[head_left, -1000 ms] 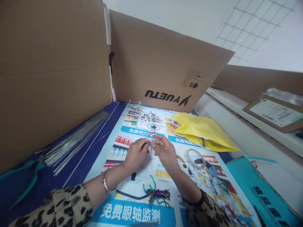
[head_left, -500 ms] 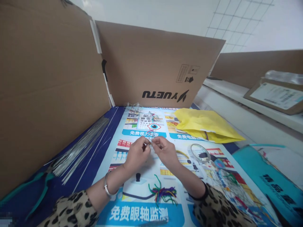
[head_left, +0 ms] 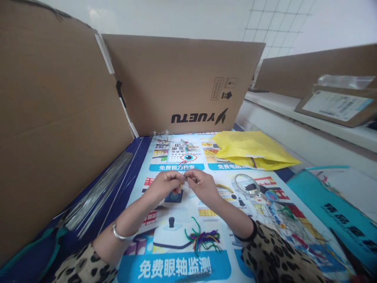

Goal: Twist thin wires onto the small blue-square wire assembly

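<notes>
At the middle of the poster-covered table, my left hand [head_left: 165, 188] and my right hand [head_left: 204, 188] meet fingertip to fingertip, both closed in a pinch. A short bit of yellow thread [head_left: 180, 183] shows at the left fingers. Above the fingertips a thin wire [head_left: 183, 168] stands out, faint against the print; its lower end is hidden by the fingers. Below my hands lies a bunch of purple, green and red threads [head_left: 206, 239].
A bundle of straight wires [head_left: 98, 192] and teal-handled pliers [head_left: 50, 243] lie left. To the right are a clear tape roll [head_left: 246, 184], tangled wire and threads [head_left: 290, 224], a yellow bag [head_left: 253, 148] and a teal bag [head_left: 335, 210]. A cardboard wall [head_left: 176, 82] stands behind.
My left hand has turned and stretched out flatter, its wrist shifting left, and the yellow thread now hangs below its fingertips. The right hand stays close by. The whole view has shifted slightly.
</notes>
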A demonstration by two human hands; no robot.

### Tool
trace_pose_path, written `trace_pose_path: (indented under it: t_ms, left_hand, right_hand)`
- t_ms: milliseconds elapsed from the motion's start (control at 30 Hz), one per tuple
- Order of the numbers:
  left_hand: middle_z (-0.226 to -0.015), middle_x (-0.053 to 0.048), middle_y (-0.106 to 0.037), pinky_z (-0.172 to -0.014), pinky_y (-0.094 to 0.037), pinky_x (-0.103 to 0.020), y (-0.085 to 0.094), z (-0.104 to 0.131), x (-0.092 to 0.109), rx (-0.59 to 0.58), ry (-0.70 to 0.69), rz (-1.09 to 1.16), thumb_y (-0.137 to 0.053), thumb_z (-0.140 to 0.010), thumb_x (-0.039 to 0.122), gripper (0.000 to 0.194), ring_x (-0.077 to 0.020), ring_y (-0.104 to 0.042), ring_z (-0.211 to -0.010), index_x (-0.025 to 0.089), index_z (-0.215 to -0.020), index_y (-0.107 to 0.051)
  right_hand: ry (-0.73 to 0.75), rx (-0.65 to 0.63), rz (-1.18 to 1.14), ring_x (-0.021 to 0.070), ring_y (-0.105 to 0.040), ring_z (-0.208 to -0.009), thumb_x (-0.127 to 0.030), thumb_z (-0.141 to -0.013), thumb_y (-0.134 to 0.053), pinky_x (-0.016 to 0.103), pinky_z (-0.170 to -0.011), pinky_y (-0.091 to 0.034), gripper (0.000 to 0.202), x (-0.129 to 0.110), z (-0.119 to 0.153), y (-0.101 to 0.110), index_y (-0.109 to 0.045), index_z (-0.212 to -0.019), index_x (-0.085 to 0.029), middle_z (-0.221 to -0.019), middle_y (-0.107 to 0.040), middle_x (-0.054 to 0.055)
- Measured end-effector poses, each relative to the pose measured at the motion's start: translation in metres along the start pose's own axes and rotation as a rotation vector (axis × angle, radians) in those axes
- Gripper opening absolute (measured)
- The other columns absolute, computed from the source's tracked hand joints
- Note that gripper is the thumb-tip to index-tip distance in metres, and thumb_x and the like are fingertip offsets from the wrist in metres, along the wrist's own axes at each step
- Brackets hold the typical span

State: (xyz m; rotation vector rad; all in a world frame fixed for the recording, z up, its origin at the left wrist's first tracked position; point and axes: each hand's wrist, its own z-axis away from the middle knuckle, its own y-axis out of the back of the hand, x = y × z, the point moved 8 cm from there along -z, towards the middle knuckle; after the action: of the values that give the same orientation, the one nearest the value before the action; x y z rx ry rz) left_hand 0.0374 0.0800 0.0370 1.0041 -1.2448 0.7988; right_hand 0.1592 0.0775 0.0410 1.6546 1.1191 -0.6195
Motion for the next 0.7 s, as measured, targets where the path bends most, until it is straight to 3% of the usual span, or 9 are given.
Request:
trace_pose_path:
  t_ms: [67, 200, 333, 500, 600, 700]
  left_hand:
    - [-0.065, -0.002, -0.065, -0.057, -0.048, -0.024, 0.003, 0.000, 0.005, 0.010, -0.061, -0.093, -0.050, -0.070, 0.016, 0.020, -0.0143, -0.061, -0.060, 0.015, -0.083, -0.065]
    - [-0.088, -0.004, -0.071, -0.078, -0.050, -0.031, 0.011, 0.004, 0.023, 0.160, -0.361, -0.468, -0.051, -0.074, 0.015, 0.023, -0.0183, -0.064, -0.083, 0.021, -0.086, -0.069]
    - [-0.091, -0.004, -0.071, -0.079, -0.051, -0.031, 0.009, 0.008, 0.022, 0.223, -0.495, -0.677, -0.047, -0.080, 0.014, 0.026, -0.0183, -0.065, -0.087, 0.022, -0.090, -0.069]
    - [-0.081, -0.004, -0.070, -0.072, -0.051, -0.029, 0.016, 0.010, 0.022, 0.287, -0.497, -0.641, -0.048, -0.082, 0.018, 0.023, -0.0172, -0.065, -0.076, 0.022, -0.089, -0.069]
    - [-0.076, -0.003, -0.068, -0.068, -0.049, -0.026, 0.022, 0.007, 0.021, 0.316, -0.407, -0.474, -0.052, -0.081, 0.023, 0.017, -0.0162, -0.063, -0.072, 0.020, -0.080, -0.069]
    - [-0.086, -0.004, -0.068, -0.055, -0.047, -0.023, 0.023, 0.003, 0.014, 0.286, -0.283, -0.224, -0.055, -0.078, 0.026, 0.015, -0.0126, -0.061, -0.061, 0.018, -0.074, -0.066]
  right_hand:
    - [0.022, -0.043, 0.006, 0.0152, -0.062, -0.071, -0.014, -0.075, -0.047, 0.029, -0.068, -0.049, 0.024, -0.002, -0.002, -0.001, -0.066, -0.086, -0.024, -0.080, -0.069, -0.001]
    - [0.032, -0.060, -0.034, 0.0168, -0.066, -0.078, -0.015, -0.076, -0.049, 0.032, -0.073, -0.051, 0.028, -0.002, -0.004, 0.001, -0.065, -0.096, -0.026, -0.083, -0.070, -0.001]
    - [0.026, -0.044, -0.017, 0.0167, -0.067, -0.075, -0.019, -0.076, -0.052, 0.030, -0.069, -0.052, 0.026, 0.000, -0.006, 0.003, -0.065, -0.098, -0.026, -0.078, -0.070, -0.001]
    - [0.028, -0.016, 0.034, 0.0172, -0.067, -0.073, -0.019, -0.075, -0.054, 0.030, -0.068, -0.051, 0.024, -0.001, -0.007, 0.008, -0.066, -0.095, -0.027, -0.077, -0.071, -0.002]
    - [-0.002, -0.028, 0.017, 0.0177, -0.067, -0.075, -0.019, -0.076, -0.053, 0.031, -0.069, -0.051, 0.024, 0.000, -0.009, 0.009, -0.066, -0.095, -0.026, -0.080, -0.071, -0.001]
    - [-0.025, -0.023, 0.009, 0.0177, -0.067, -0.074, -0.019, -0.074, -0.055, 0.032, -0.069, -0.051, 0.023, 0.000, -0.009, 0.011, -0.066, -0.093, -0.025, -0.079, -0.071, 0.000]
